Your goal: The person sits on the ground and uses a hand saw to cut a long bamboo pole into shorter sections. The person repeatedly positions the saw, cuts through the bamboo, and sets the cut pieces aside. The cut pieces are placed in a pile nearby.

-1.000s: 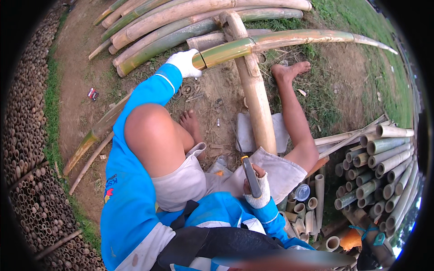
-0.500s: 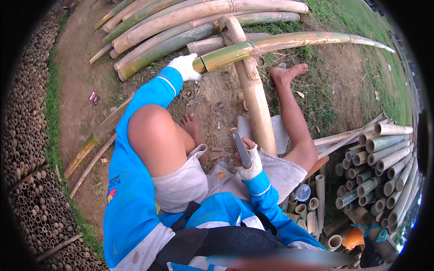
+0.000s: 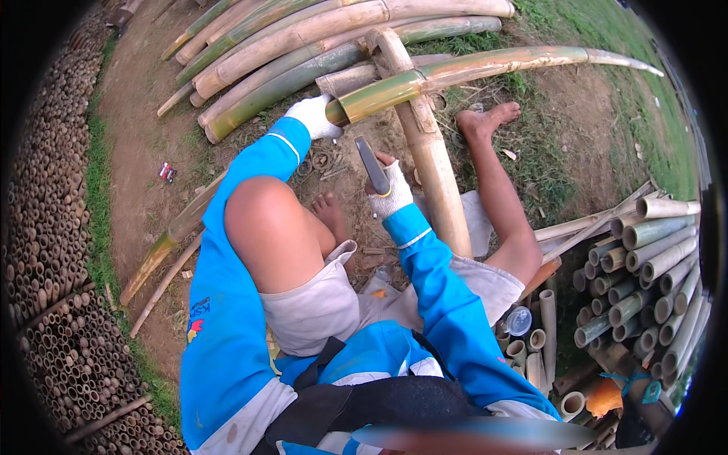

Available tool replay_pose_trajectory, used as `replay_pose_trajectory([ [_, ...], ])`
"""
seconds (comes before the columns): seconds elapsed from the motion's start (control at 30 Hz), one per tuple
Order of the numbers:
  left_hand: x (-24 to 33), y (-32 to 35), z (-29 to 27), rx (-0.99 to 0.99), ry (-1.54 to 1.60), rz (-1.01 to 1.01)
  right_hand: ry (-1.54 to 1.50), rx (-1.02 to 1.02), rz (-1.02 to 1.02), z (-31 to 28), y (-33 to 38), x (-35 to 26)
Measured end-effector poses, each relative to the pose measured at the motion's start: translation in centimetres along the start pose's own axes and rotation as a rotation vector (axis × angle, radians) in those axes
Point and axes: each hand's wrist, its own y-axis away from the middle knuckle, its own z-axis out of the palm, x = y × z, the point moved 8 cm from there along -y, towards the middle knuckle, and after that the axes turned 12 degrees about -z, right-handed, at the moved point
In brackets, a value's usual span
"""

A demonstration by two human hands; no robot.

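The fingers of the right hand (image 3: pixel 388 191) curl round a grey tool (image 3: pixel 371 163), and from here I can't make out its working edge. The left hand (image 3: pixel 312 117), gloved in white, has its fingers on the end of the green-and-tan pole (image 3: pixel 394 88); they look to be grasping it, though the glove hides most of their underside.

The pole lies across the post (image 3: pixel 434 163), its held end to the left of the post and its thin tip well off to the right. The tool stands left of the post, apart from the pole.

Close to the left hand, a dark line (image 3: pixel 343 111) crosses the pole. The end piece (image 3: pixel 334 114) sits in place beyond it, so I'd judge the pole marked or partly cut there but not parted; how deep the line goes, I can't tell.

Beyond the post lies a stack (image 3: pixel 303 45) of long stalks, none cut short that I can see. Short tubes (image 3: pixel 637 262) are heaped right of the post, apparently finished lengths, and many more cut ends (image 3: pixel 57 364) fill the ground far to its left.
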Motion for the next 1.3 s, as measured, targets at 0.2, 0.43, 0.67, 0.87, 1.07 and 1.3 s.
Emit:
replay_pose_trajectory([
  [0.2, -0.8, 0.4, 0.3, -0.003, 0.115, 0.067, -0.072, -0.030, 0.148, -10.2, 19.8, -7.9],
  [0.43, -0.8, 0.2, 0.2, 0.032, 0.059, 0.034, -0.034, -0.076, 0.298, -6.9, 11.7, -4.9],
  [0.67, -0.4, 1.3, 2.0, 0.006, 0.068, 0.037, -0.086, -0.074, 0.099, -1.5, 4.2, 2.5],
  [0.87, 0.2, 3.9, 3.0, -0.053, 0.248, 0.235, 0.399, -0.203, 0.133, -3.0, 9.9, 3.7],
  [1.07, 1.1, 6.6, 4.8, -0.248, 0.475, 0.283, 0.571, -0.540, 0.048, 0.7, 11.5, 4.0],
  [1.3, 2.1, 8.5, 5.2, -0.186, 0.381, 0.333, 0.570, -0.519, 0.196, 2.0, 11.8, 6.4],
])
